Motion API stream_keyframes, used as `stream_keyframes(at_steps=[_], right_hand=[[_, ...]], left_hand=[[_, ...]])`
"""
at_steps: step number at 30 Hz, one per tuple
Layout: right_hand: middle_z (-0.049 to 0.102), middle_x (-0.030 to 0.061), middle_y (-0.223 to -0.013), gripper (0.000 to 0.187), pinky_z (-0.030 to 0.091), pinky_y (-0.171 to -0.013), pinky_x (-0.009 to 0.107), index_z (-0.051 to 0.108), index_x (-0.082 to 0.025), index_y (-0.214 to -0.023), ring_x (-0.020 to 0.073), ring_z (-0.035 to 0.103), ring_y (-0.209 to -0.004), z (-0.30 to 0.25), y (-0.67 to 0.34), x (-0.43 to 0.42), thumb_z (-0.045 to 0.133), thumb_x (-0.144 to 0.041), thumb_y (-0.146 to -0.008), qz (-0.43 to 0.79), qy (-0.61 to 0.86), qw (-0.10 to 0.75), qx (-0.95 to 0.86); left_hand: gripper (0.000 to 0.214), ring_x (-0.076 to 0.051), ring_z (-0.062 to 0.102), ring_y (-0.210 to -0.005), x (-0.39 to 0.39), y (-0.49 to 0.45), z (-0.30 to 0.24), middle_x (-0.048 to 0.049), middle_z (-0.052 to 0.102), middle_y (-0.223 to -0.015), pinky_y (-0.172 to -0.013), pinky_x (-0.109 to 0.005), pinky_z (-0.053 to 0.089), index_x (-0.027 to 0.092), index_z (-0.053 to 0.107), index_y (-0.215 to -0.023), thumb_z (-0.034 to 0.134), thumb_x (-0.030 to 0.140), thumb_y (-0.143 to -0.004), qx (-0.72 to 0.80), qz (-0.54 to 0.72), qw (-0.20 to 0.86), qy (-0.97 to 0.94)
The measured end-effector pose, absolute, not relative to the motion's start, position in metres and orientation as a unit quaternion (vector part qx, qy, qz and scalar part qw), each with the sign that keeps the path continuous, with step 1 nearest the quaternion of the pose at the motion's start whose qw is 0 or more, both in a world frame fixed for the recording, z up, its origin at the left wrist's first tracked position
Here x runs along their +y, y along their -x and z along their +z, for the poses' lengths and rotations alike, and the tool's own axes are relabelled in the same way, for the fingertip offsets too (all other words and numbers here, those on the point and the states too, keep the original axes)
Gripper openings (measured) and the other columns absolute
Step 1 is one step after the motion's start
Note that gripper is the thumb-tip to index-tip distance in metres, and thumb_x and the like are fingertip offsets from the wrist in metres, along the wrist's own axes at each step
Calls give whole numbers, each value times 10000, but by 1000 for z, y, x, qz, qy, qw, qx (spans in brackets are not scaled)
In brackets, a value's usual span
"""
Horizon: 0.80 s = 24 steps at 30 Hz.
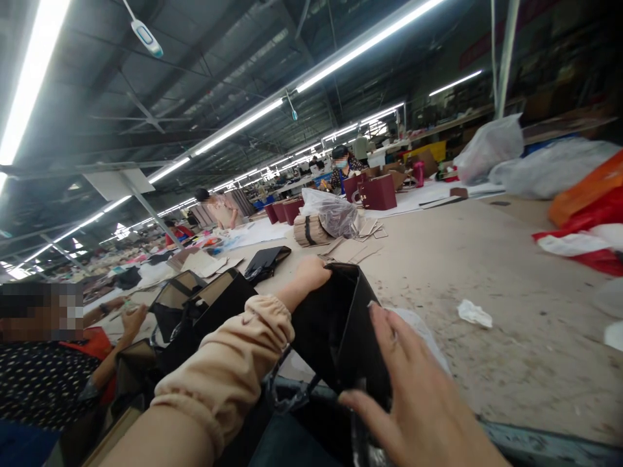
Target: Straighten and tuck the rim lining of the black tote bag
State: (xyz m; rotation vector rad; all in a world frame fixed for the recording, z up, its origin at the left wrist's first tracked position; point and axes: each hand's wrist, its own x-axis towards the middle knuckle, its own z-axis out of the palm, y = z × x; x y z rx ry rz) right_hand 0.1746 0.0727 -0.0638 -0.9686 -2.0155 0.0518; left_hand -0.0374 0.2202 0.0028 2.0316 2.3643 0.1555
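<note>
A black boxy handbag (372, 350) stands tilted at the table's front edge, its mouth open and its inside dark. My left hand (314, 274) is closed on the bag's far upper corner, the arm in a beige sleeve cover reaching across from the left. Against the bag's near right side lies my right hand (416, 389), fingers stretched out and thumb apart. Below the bag hangs a strap or handle (292, 397) that looks wrapped in clear plastic. Part of the bag's lower side is hidden by my right hand.
More black bags (214, 305) stand to the left, beside a seated co-worker (43, 370). On the table (525, 311) are a crumpled white scrap (475, 314), a strapped bundle of tan pieces (311, 231), maroon bags (378, 193) and plastic bags (491, 146).
</note>
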Motion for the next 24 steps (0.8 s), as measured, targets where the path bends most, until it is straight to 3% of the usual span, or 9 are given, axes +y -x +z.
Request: stream_keyframes(at_steps=[2,4,6,8,10,12,17,21,24], right_hand=[[232,253,-1509,1039,496,-900,542,141,-152,-1507,439,365,-1302,-77,-152,63,690,-465,-683,-6,378,418,-826],[156,260,-1530,1029,472,-911,579,70,-187,-1515,464,327,-1316,-90,-139,66,686,-316,-701,-39,388,410,-825],[233,273,-1503,991,522,-847,522,-36,-210,-1513,426,445,-1251,-100,-140,81,600,-150,-756,-64,422,407,-807],[428,254,-1402,925,573,-646,406,-106,-224,-1504,345,635,-1023,-103,-155,103,499,-104,-814,-53,466,389,-793],[659,182,-1119,845,545,-527,359,-102,-177,-1505,284,690,-758,-100,-181,127,434,-134,-854,-5,475,351,-807],[714,103,-826,805,519,-500,348,-44,-149,-1513,267,671,-611,-93,-209,146,434,-188,-867,37,497,333,-800],[709,15,-845,846,513,-637,288,67,-214,-1516,195,671,-723,-75,-253,163,536,-239,-813,154,472,396,-772],[709,-8,-815,761,508,-671,268,233,-202,-1490,159,651,-703,-79,-252,172,546,-232,-797,236,429,384,-782],[718,53,-1026,533,508,-794,303,507,-216,-1343,196,667,-916,-91,-242,183,533,-225,-810,220,406,373,-804]], left_hand=[[196,-196,638,-688,222,44,6,-96,679,-679,-608,-244,458,123,700,-713,588,283,-730,775,53,28,-629],[172,-188,633,-663,221,48,8,-81,660,-635,-576,-234,454,123,681,-693,606,278,-708,787,59,47,-612],[152,-174,625,-627,219,52,10,-60,638,-598,-546,-224,453,126,659,-683,616,271,-694,796,71,73,-597],[150,-156,613,-579,214,56,11,-41,618,-576,-512,-214,454,126,636,-688,613,274,-695,800,85,107,-584],[155,-140,600,-537,206,61,14,-29,604,-571,-483,-207,458,123,610,-713,604,278,-705,800,99,144,-574],[153,-127,589,-508,192,64,18,-19,594,-572,-464,-204,460,121,588,-765,598,265,-713,795,107,181,-569],[473,-178,630,-547,139,67,34,-36,649,-675,-448,-243,468,124,518,-1088,648,371,-706,772,89,257,-575],[862,-301,661,-892,120,62,53,-126,667,-989,-770,-420,533,165,382,-1373,708,515,-657,723,28,44,-689],[658,-335,490,-1231,139,52,58,-143,482,-1355,-1032,-475,389,260,504,-1320,674,484,-726,599,11,-67,-798]])
